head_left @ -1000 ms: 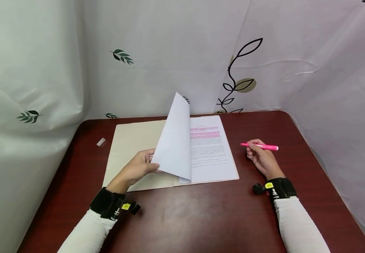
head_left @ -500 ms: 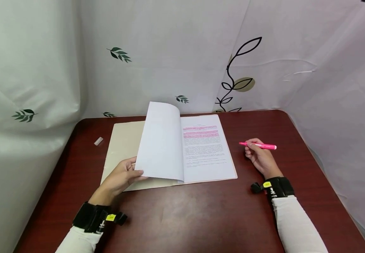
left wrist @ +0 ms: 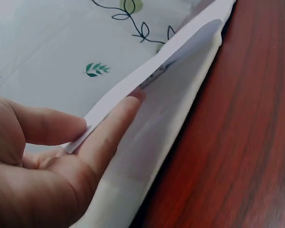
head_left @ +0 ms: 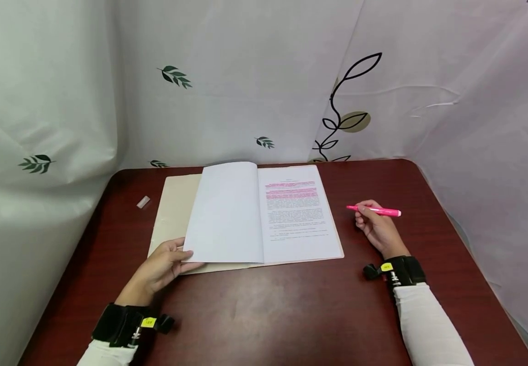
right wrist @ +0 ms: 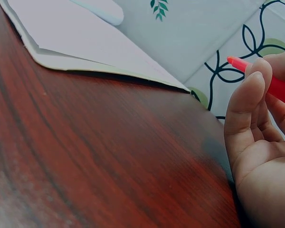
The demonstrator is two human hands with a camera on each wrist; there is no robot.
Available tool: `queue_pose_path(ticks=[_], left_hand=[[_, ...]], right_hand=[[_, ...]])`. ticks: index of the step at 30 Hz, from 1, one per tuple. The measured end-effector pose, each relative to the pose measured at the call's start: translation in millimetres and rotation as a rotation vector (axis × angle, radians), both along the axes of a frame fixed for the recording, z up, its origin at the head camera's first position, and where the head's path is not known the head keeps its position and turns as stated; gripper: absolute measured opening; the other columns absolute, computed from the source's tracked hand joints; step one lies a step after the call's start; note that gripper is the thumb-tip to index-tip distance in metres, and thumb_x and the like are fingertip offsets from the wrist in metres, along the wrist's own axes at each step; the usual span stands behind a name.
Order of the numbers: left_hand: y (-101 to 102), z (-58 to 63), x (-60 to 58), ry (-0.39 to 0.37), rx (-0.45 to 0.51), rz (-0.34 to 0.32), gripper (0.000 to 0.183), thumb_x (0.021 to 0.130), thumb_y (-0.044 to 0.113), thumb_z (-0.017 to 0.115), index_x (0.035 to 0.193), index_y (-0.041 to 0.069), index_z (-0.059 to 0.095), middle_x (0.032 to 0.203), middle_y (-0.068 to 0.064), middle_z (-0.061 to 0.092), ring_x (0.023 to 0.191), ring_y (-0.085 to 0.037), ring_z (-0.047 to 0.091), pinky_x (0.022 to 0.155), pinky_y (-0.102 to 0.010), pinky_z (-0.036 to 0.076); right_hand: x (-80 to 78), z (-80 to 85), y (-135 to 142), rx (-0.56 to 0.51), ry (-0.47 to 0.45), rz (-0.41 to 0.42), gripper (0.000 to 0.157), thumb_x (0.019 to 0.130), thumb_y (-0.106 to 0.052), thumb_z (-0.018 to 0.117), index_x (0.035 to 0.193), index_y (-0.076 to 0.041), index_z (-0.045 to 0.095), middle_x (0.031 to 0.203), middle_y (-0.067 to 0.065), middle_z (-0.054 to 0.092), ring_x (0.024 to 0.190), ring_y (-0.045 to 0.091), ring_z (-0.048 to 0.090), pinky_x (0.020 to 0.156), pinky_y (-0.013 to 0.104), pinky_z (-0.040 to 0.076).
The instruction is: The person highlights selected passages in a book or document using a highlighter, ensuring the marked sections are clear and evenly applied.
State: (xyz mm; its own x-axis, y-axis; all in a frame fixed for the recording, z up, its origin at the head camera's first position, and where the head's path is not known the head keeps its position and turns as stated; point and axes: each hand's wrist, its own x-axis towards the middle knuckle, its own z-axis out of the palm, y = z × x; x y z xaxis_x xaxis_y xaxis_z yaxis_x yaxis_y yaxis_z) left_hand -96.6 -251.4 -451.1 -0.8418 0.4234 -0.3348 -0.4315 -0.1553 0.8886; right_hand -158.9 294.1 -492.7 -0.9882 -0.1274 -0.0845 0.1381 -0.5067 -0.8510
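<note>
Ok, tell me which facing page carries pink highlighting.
The printed right page, nearer the pink marker; the left page, pinched by the left hand, shows plain white.

Nothing legible in any view. Printed page (head_left: 295, 221) has a short heading, dense lines with some upper ones highlighted pink, and spaced lines lower down, all too small to read. Left yellow label (head_left: 148, 322) on left black wristband (head_left: 108, 325), right yellow label (head_left: 386, 267) on right black wristband (head_left: 413, 270): marks too blurred to make out
</note>
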Motion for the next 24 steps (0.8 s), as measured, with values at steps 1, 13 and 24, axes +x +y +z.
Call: queue_pose_path(ticks=[1,13,24], left_hand=[[-1.3,-0.7,0.1,-0.007,-0.026,0.002,0.060,0.103,-0.010,0.039,0.155,-0.020,0.009,0.130,-0.003,0.062,0.115,-0.012,0.067,0.097,-0.034,0.057],[-0.1,-3.9,-2.4,-0.015,-0.495,-0.040,0.014,0.102,0.003,0.056,0.103,-0.010,0.051,0.072,-0.013,0.075,0.058,-0.017,0.074,0.056,-0.029,0.061],[11.4,10.7,-5.6,0.235,-1.117,-0.157,0.035,0.095,0.022,0.070,0.064,0.008,0.061,0.049,-0.003,0.060,0.040,-0.015,0.061,0.044,-0.033,0.052]], right_hand=[[-0.2,0.0,-0.3,0.002,0.000,-0.003,0.018,0.108,-0.006,0.049,0.101,-0.010,0.065,0.083,0.002,0.069,0.066,0.010,0.060,0.062,0.019,0.054],[-0.4,-0.2,-2.3,0.019,0.006,-0.012,0.019,0.108,-0.005,0.050,0.099,-0.010,0.065,0.079,0.001,0.068,0.063,0.009,0.060,0.060,0.019,0.053],[-0.1,0.9,-0.2,0.026,0.011,0.008,0.017,0.108,-0.006,0.049,0.101,-0.010,0.064,0.084,0.001,0.068,0.067,0.009,0.059,0.062,0.019,0.053]])
